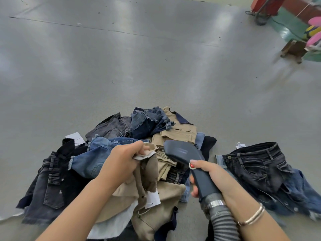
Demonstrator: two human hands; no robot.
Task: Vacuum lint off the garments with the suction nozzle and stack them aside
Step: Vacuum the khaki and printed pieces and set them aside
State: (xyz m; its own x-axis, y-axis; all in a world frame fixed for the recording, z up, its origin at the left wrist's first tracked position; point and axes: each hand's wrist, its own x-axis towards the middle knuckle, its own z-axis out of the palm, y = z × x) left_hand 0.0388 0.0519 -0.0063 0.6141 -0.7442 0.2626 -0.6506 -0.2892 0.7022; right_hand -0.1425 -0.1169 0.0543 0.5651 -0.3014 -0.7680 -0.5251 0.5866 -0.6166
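A heap of garments (139, 129) in blue denim, black and khaki lies on the grey surface in front of me. My left hand (123, 162) grips a khaki garment (147, 174) by its top edge and holds it up over the heap; a white tag hangs from it. My right hand (208, 174) grips the handle of the dark grey suction nozzle (184, 152), whose mouth points toward the khaki cloth. A ribbed hose (222, 223) runs from the handle toward me. To the right lie dark jeans (257, 164) on blue denim, apart from the heap.
The wide grey surface (139, 58) stretches far ahead of the heap. At the far right stand a red machine base (267, 6), a green floor strip and a small wooden stand (293, 49) with pink and yellow objects. A white paper tag (74, 137) lies left of the heap.
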